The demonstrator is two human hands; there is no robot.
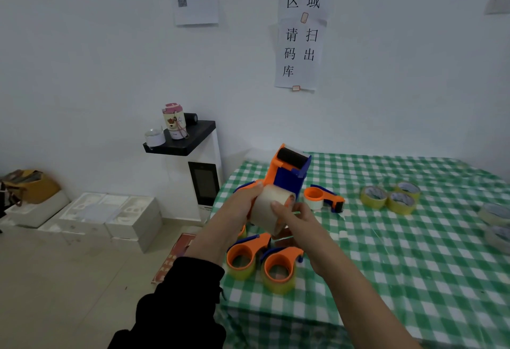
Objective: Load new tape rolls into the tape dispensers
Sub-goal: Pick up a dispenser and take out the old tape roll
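I hold an orange and blue tape dispenser [287, 172] up over the table's left end, its black roller at the top. A wide clear tape roll [269, 209] sits on the dispenser's hub. My left hand [244, 205] grips the dispenser at its handle side. My right hand [289, 217] pinches the roll's front face with thumb and fingers. Below my hands two loaded orange dispensers [240, 257] [280, 268] lie on the green checked tablecloth [400, 252]. Another orange dispenser [324, 197] lies just right of the held one.
Three yellow tape rolls [390, 198] cluster mid-table, and pale rolls [496, 221] lie at the right edge. Left of the table stand a white machine with a black shelf [190, 139] holding a cup, and white foam boxes [110, 216] on the floor.
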